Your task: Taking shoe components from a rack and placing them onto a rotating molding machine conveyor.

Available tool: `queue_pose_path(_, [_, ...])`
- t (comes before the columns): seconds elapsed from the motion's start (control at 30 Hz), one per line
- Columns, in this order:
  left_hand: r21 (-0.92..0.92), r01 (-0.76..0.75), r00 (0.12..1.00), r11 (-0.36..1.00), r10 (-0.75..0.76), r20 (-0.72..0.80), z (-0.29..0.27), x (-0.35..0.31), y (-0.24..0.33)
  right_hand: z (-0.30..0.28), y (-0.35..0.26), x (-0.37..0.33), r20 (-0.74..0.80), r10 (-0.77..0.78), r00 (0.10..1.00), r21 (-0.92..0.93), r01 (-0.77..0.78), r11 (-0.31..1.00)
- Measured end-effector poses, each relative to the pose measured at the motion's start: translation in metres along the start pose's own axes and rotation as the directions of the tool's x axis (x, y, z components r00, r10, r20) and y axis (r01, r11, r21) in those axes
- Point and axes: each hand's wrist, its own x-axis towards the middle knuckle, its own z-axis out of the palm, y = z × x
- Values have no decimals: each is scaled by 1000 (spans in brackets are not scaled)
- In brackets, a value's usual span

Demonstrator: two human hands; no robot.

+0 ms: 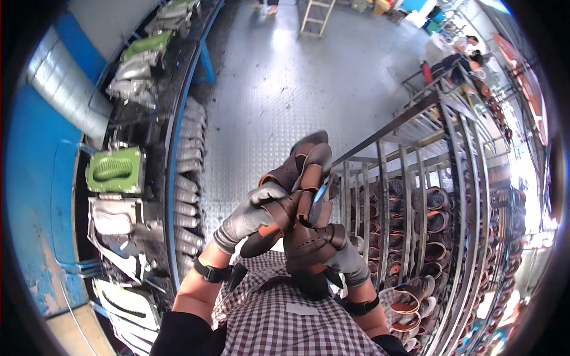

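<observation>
Head view: the left hand and right hand are wrapped around bunched brown shoes, near the left edge of the metal rack.

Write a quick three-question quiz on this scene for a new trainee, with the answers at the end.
1. True or false: the left hand and the right hand both wear grey gloves.
2. Which stands on the person's right?
a) the blue-legged bench
b) the metal rack
c) the green mould with a hollow in it
3. Fill in the colour: the shoes bunched between the hands are mainly dark ____.

Key: 1. True. 2. b. 3. Brown.
</observation>
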Motion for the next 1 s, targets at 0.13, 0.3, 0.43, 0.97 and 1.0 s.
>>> queue_pose_path(0.13, [72,-292,956,954,293,-6,-11,13,21,2,-70,28,75,-209,975,-42,213,976])
queue_pose_path(0.3, [-492,29,999,870,-32,3,-53,29,25,6,-125,57,40,-122,992,64,120,991])
queue_pose_path(0.43, [-512,-326,892,795,79,-445,-113,52,38,-8,-134,74,-204,-468,860,-122,452,884])
queue_pose_path(0.97, [439,-288,945,851,326,-13,-48,146,103,-15,-107,145,-578,-487,655,-93,540,837])
queue_pose_path(1.0, [465,-315,937,827,348,16,-44,155,108,-27,-119,137,-603,-451,658,-119,485,866])
